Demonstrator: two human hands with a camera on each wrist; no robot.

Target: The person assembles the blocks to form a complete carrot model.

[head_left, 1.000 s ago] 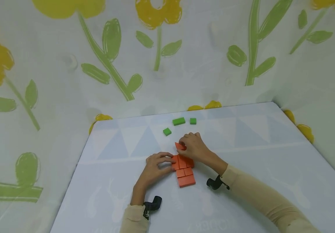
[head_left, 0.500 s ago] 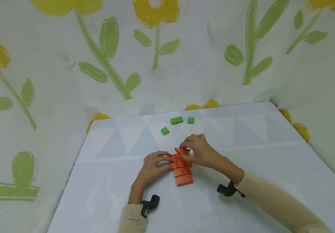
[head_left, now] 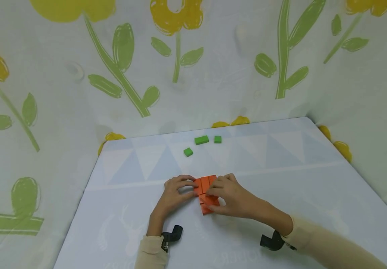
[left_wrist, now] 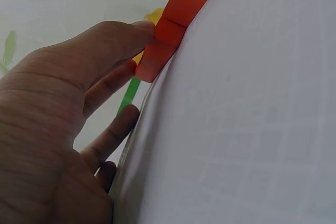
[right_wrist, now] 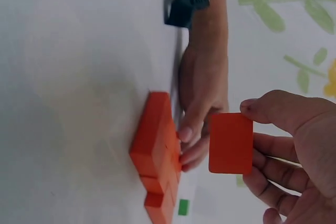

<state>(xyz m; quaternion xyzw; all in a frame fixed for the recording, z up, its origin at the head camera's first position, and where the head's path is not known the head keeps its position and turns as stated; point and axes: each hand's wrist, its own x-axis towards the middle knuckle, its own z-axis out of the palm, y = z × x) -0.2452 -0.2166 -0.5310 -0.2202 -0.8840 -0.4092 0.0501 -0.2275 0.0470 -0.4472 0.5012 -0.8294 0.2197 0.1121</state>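
Note:
Several red blocks (head_left: pixel 205 183) lie side by side as a flat group on the table. My right hand (head_left: pixel 234 198) pinches another red block (right_wrist: pixel 231 144) between thumb and fingers, above the near part of the group. Its rectangular face shows in the right wrist view. On the group's left side, my left hand (head_left: pixel 176 194) rests with thumb and fingertips touching the edge. The left wrist view has that thumb (left_wrist: pixel 139 34) against the end of the row. My right hand hides part of the group in the head view.
Beyond the red group lie a long green block (head_left: pixel 201 140) and two small green blocks, one to the right (head_left: pixel 217 139) and one nearer (head_left: pixel 188 152). Flower-printed cloth (head_left: pixel 213 93) rises behind the pale printed table (head_left: pixel 119 209).
My right hand has moved from the far end of the red group toward its near end, carrying the red block with it. My left hand stays against the group's left edge.

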